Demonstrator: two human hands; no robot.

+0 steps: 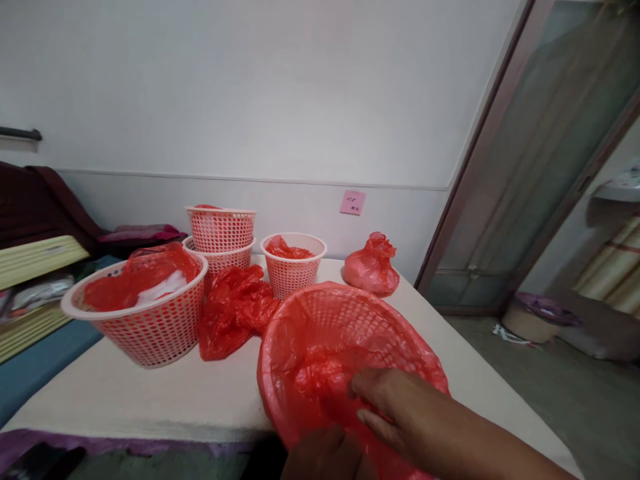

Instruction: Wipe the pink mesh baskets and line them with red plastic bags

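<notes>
Our left hand (327, 455) and right hand (395, 407) are at the lined basket (431, 341)!
We can't tell whether the left, dark and curled at the near side, grips anything; the right reaches inside, fingers loosely bent, thumb apart, over the red bag (310, 381) lining it, on the near part of the table (150, 400). Thin plastic, we'd say: a hard tug could tear it or drag it off the rim. Farther back, a crumpled bag (234, 308) beside the big basket (155, 337), then a gathered bag (371, 268) near the wall (300, 100).
</notes>
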